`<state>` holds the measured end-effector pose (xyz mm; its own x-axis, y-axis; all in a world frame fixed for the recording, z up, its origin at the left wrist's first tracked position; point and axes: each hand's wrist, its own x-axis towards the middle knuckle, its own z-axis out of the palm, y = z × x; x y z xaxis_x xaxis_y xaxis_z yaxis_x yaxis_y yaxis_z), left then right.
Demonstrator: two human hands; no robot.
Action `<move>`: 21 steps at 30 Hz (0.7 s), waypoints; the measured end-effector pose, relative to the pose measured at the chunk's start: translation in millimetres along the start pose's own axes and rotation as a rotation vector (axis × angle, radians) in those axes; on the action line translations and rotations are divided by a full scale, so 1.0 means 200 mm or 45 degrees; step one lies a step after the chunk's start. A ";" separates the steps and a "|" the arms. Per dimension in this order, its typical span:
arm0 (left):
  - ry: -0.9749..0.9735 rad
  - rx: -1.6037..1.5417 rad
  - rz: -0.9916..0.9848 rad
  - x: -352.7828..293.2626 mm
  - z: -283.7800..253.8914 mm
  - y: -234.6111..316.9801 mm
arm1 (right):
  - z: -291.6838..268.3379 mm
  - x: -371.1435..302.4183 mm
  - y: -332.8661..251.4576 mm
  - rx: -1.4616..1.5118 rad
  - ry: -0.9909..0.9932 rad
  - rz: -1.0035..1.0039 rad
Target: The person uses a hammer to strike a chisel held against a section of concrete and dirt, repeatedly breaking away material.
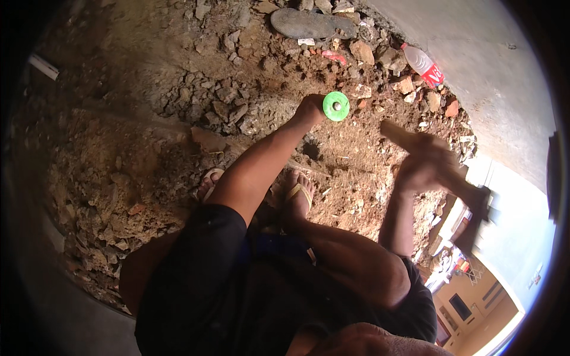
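Note:
My left hand [312,109] is closed just below the round green guard of a chisel [335,98]. The chisel's metal striking end faces up at the centre of the guard, and the hand and guard hide its shaft and tip. To the right, my right hand [423,165], blurred by motion, is wrapped round the wooden handle of a hammer [399,136]. Its dark head is raised at the far right, well apart from the chisel. Below my hands, the dug-up brown soil [356,196] has a small dark hole [310,148] near my foot.
My sandalled feet [300,188] stand on uneven soil. Broken stones [228,107] lie heaped to the left. A grey shoe sole [312,24] and a plastic bottle with a red label [423,64] lie farther off. A grey wall [475,53] bounds the right, with a bright doorway [504,207] beyond.

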<state>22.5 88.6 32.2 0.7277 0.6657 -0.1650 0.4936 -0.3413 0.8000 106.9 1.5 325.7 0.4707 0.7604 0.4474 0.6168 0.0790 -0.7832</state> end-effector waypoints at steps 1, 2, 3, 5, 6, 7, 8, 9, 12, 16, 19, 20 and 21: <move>-0.037 -0.031 -0.045 0.00 -0.01 0.00 | 0.08 -0.13 0.14 -0.275 -0.337 0.348; -0.086 -0.080 -0.083 0.00 0.01 0.03 | 0.13 -0.29 0.30 -0.570 -0.671 0.708; -0.121 -0.124 -0.114 0.03 0.01 0.05 | 0.12 -0.40 0.44 -0.761 -0.796 0.785; 0.417 -0.126 0.322 0.03 0.09 -0.12 | 0.15 -0.46 0.68 -0.967 -0.911 0.564; 0.151 -0.090 0.068 0.12 0.06 -0.12 | 0.16 -0.37 0.63 -0.652 -0.816 0.598; -0.161 -0.062 -0.239 0.06 0.08 -0.13 | 0.15 -0.34 0.47 -0.327 -0.754 0.681; -0.172 -0.269 -0.162 0.03 0.00 0.01 | 0.10 -0.23 0.32 -0.058 -0.473 0.984; -0.060 -0.173 -0.092 0.08 -0.07 -0.04 | 0.09 -0.11 0.16 0.062 -0.338 0.818; 0.035 -0.038 0.024 0.00 0.02 -0.06 | -0.11 0.20 -0.05 0.019 0.247 0.028; 0.034 0.007 -0.016 0.01 -0.03 -0.03 | -0.39 0.54 -0.33 0.354 0.390 -0.461; 0.067 -0.033 0.002 -0.01 -0.02 -0.01 | -0.28 0.42 -0.29 0.499 0.450 -0.426; 0.039 0.001 0.023 0.00 -0.02 -0.01 | -0.16 0.30 -0.20 0.501 0.454 -0.301; 0.013 0.052 0.029 0.00 -0.02 -0.04 | -0.01 0.13 -0.01 0.773 0.435 -0.051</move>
<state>16.5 94.3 27.1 0.7344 0.6640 -0.1408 0.4958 -0.3831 0.7794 119.6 20.4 340.0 0.6886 0.5120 0.5136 0.2228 0.5245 -0.8217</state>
